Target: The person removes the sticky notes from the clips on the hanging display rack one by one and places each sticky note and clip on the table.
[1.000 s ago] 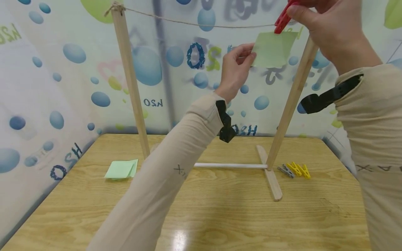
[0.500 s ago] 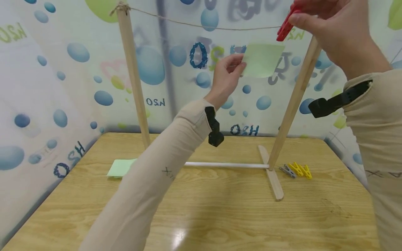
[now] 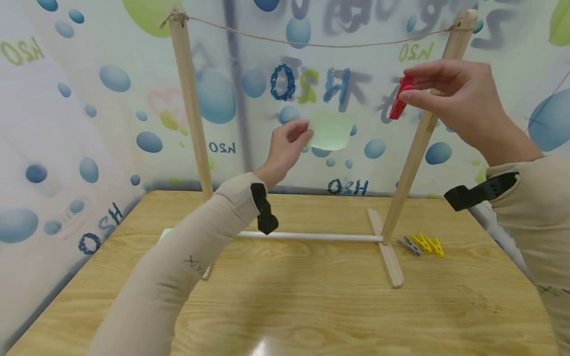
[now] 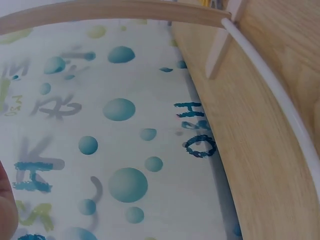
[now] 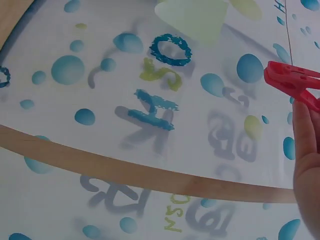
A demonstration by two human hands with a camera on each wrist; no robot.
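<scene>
My left hand [image 3: 287, 148] pinches a pale green paper note [image 3: 333, 130] by its left edge, well below the twine [image 3: 338, 46]. Only a sliver of that hand shows at the edge of the left wrist view. Off to the right, my right hand [image 3: 463, 101] holds a red clothespin [image 3: 402, 98] between thumb and fingers, in front of the right wooden post [image 3: 411, 160]. The clothespin [image 5: 292, 77] points away from the fingers in the right wrist view. Note and clothespin are apart, and the twine sags between the two posts with nothing hanging on it.
On the table [image 3: 311, 296] by the right post's foot [image 3: 392, 267] lie a grey clothespin [image 3: 409, 245] and yellow clothespins [image 3: 427, 243]. A white rod [image 3: 311, 236] joins the posts low down. My left sleeve mostly covers more green notes [image 3: 165, 234] near the left post [image 3: 191, 104].
The red clothespin, first at the note's top edge by the twine, has come away from it. Both hands have dropped below the twine, the left moving leftward with the note.
</scene>
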